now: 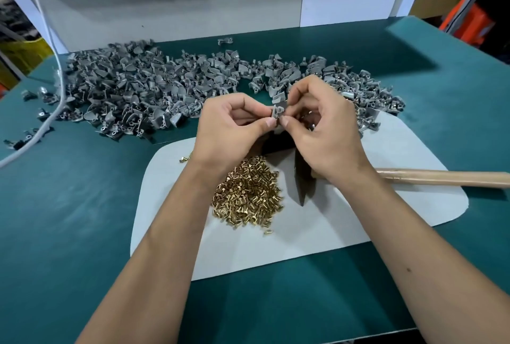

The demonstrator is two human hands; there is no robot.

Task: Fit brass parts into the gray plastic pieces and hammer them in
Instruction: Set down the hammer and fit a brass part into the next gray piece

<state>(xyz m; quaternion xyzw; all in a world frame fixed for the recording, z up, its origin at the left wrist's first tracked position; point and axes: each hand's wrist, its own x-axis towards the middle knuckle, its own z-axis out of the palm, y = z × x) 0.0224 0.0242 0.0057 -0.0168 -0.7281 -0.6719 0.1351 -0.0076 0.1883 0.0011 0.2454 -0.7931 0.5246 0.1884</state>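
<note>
Far left: a white cable (52,40) drops across the dark green table mat (69,205). Behind it, a wide heap of loose gray plastic pieces (154,89) runs along the back of the mat, left to right.

Centre left: your left hand (229,123) is curled, thumb and fingers pinching one small gray plastic piece (276,112) and holding it up above the white paper sheet (331,222). Under that wrist lies the pile of small brass parts (248,194), on the sheet and nearer you than the hands.

Centre right: your right hand (323,120) meets the left at the same piece, fingertips pinched at its right side. A brass part may be between those fingertips; too small to tell. The piece stands roughly upright between the two thumbs, equally close to both hands.

Below the hands: a dark block (278,145), partly hidden, looks like the striking rest.

Right: the hammer with the pale wooden handle (447,178) lies on the sheet, long axis left-right, grip end pointing off to the right, just beside your right wrist. That hand is the nearer one for the pick-up, once the brass is seated and the piece is set down on the block.
</note>
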